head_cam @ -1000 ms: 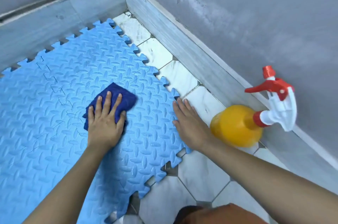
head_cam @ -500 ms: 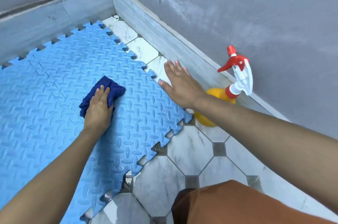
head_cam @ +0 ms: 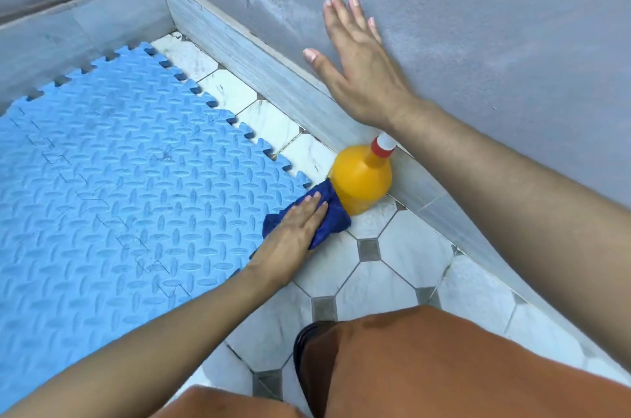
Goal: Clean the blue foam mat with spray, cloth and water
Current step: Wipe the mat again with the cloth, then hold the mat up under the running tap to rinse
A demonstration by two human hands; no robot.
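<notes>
Wiping at the edge of the blue foam mat (head_cam: 136, 178), the left hand (head_cam: 293, 229) presses a dark blue cloth (head_cam: 329, 223) flat with straight fingers, its grip spread rather than pinching. The cloth straddles the mat's toothed border and the tiled floor (head_cam: 375, 281), touching the yellow spray bottle (head_cam: 362, 178), which stands just beside the mat, likely parked for reach. The right hand (head_cam: 355, 66), fingers spread, lies flat against the grey wall (head_cam: 478, 8), apparently bracing the lean.
</notes>
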